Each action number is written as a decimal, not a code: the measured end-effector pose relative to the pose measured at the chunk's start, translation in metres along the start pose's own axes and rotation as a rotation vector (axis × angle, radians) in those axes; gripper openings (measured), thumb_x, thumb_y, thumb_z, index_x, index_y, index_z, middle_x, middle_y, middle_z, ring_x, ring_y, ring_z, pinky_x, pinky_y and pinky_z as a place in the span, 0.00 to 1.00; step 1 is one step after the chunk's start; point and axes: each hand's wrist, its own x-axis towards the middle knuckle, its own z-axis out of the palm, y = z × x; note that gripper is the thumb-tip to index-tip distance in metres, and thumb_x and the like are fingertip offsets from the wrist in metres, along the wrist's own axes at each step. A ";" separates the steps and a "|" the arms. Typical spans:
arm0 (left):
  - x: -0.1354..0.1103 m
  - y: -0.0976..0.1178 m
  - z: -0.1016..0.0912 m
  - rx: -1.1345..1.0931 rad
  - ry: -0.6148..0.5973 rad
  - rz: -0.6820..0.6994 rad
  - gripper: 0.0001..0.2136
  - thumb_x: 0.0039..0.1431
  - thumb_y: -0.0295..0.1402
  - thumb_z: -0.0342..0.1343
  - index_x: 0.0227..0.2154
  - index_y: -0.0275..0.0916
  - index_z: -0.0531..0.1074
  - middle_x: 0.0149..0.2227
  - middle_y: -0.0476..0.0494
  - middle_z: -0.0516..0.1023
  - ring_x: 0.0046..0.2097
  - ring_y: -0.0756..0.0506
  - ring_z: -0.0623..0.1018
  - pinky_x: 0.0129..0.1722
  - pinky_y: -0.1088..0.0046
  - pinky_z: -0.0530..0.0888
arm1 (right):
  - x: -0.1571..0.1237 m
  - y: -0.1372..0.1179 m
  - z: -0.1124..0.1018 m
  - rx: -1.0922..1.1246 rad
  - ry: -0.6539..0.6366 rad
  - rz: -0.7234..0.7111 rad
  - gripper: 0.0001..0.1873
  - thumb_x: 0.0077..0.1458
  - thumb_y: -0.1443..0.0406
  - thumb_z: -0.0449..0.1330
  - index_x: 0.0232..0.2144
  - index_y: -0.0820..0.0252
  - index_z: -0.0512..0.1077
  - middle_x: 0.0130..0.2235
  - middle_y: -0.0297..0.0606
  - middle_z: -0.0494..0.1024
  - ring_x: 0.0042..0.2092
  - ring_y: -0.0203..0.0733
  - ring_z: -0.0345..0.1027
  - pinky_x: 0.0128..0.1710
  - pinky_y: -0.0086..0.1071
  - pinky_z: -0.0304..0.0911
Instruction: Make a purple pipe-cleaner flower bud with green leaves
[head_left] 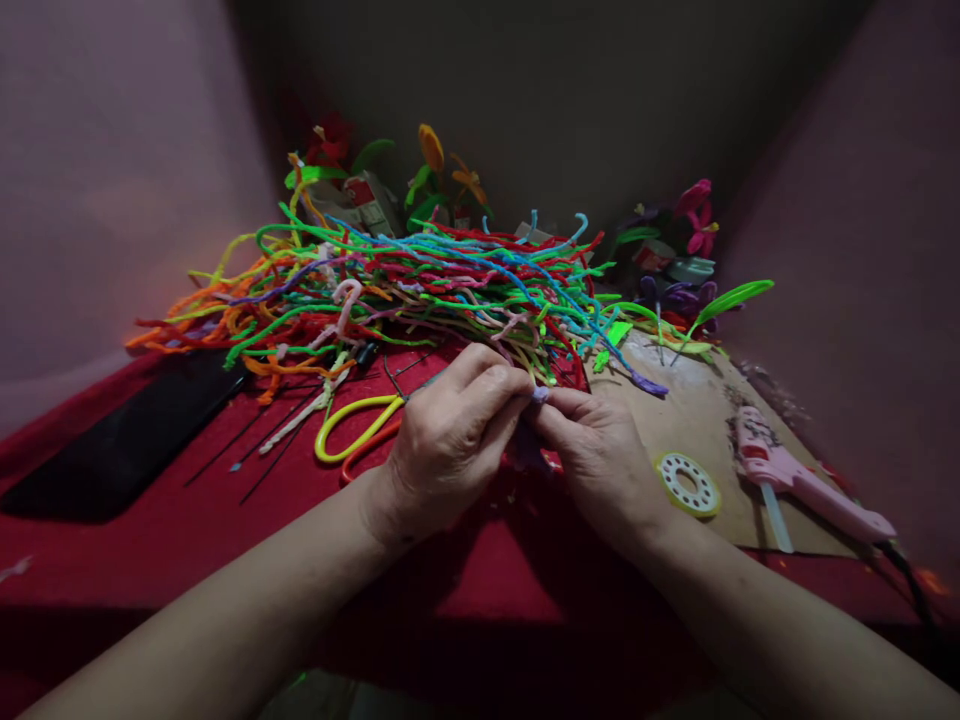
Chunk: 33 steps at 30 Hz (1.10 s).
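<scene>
My left hand point(463, 432) and my right hand point(600, 455) meet over the red cloth, fingertips nearly touching. Both are closed in a pinch on a small lavender pipe cleaner piece point(540, 396), whose tip shows between them. More dark purple hangs below, mostly hidden by the fingers and shadow. Just left of my left hand lie scissors with yellow and orange handles point(358, 430), their blades partly covered by the hand. Beyond the fingers spreads a big tangled pile of coloured pipe cleaners point(450, 280).
A black phone-like slab point(127, 435) and thin dark wires point(262, 450) lie at left. On cardboard point(645, 420) at right are a white-and-yellow tape spool point(688, 485) and a pink glue gun point(802, 480) with its cord. Pipe cleaner flowers point(701, 220) stand behind, near the walls.
</scene>
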 end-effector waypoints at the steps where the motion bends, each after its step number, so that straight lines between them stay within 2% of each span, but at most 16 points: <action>1: -0.001 0.000 0.001 0.019 -0.004 0.022 0.06 0.56 0.22 0.51 0.33 0.36 0.70 0.33 0.45 0.70 0.35 0.52 0.71 0.36 0.79 0.70 | 0.000 0.000 0.000 0.016 -0.001 0.003 0.11 0.51 0.63 0.55 0.25 0.63 0.75 0.20 0.30 0.65 0.23 0.31 0.56 0.25 0.26 0.54; 7: 0.000 -0.005 0.003 0.074 -0.013 0.078 0.04 0.56 0.23 0.51 0.34 0.35 0.69 0.33 0.44 0.70 0.35 0.52 0.71 0.36 0.78 0.70 | 0.000 0.000 -0.001 -0.016 0.008 0.000 0.11 0.51 0.63 0.55 0.25 0.63 0.74 0.19 0.29 0.63 0.23 0.31 0.55 0.24 0.26 0.53; 11: 0.002 -0.006 0.000 0.049 -0.040 0.048 0.04 0.56 0.25 0.51 0.34 0.36 0.69 0.33 0.45 0.71 0.35 0.51 0.72 0.35 0.78 0.70 | 0.000 0.001 -0.001 -0.055 0.015 -0.028 0.10 0.51 0.66 0.54 0.22 0.63 0.71 0.20 0.29 0.63 0.24 0.31 0.55 0.25 0.25 0.52; 17: 0.006 -0.006 -0.002 0.020 -0.020 -0.044 0.03 0.56 0.25 0.52 0.31 0.36 0.70 0.28 0.48 0.72 0.31 0.52 0.72 0.33 0.79 0.69 | 0.001 0.002 0.001 -0.021 -0.007 -0.001 0.12 0.52 0.62 0.55 0.21 0.63 0.69 0.19 0.29 0.63 0.22 0.30 0.55 0.23 0.25 0.53; 19: 0.006 -0.006 -0.003 0.004 -0.012 -0.103 0.03 0.55 0.26 0.52 0.31 0.37 0.70 0.28 0.48 0.72 0.30 0.53 0.72 0.31 0.79 0.69 | 0.002 0.001 0.002 0.006 -0.014 -0.003 0.11 0.52 0.62 0.55 0.23 0.63 0.69 0.19 0.30 0.65 0.22 0.30 0.57 0.22 0.25 0.54; 22: 0.006 -0.006 -0.004 -0.037 -0.012 -0.190 0.03 0.55 0.26 0.52 0.31 0.37 0.71 0.28 0.48 0.73 0.29 0.53 0.73 0.28 0.79 0.69 | 0.002 0.002 0.002 0.088 0.012 0.030 0.08 0.50 0.62 0.58 0.31 0.62 0.69 0.21 0.30 0.69 0.23 0.32 0.63 0.24 0.26 0.58; 26: 0.006 -0.005 -0.005 -0.063 -0.030 -0.255 0.04 0.55 0.26 0.52 0.31 0.37 0.71 0.28 0.48 0.73 0.28 0.52 0.73 0.27 0.79 0.69 | 0.003 0.004 0.001 0.153 0.054 0.042 0.18 0.46 0.65 0.61 0.41 0.60 0.63 0.20 0.28 0.71 0.22 0.34 0.66 0.23 0.27 0.61; 29: 0.006 -0.006 -0.006 -0.078 -0.024 -0.275 0.04 0.54 0.26 0.52 0.31 0.37 0.71 0.27 0.48 0.74 0.28 0.52 0.73 0.28 0.79 0.69 | 0.003 0.005 0.001 0.236 0.049 0.030 0.19 0.46 0.66 0.61 0.41 0.57 0.61 0.21 0.26 0.71 0.23 0.35 0.69 0.24 0.28 0.63; 33: 0.006 -0.008 -0.006 -0.087 -0.020 -0.272 0.04 0.54 0.25 0.52 0.30 0.37 0.72 0.27 0.48 0.74 0.28 0.52 0.74 0.28 0.79 0.69 | 0.003 0.004 0.001 0.296 0.043 0.016 0.15 0.45 0.67 0.62 0.35 0.57 0.61 0.22 0.26 0.72 0.23 0.34 0.70 0.23 0.25 0.62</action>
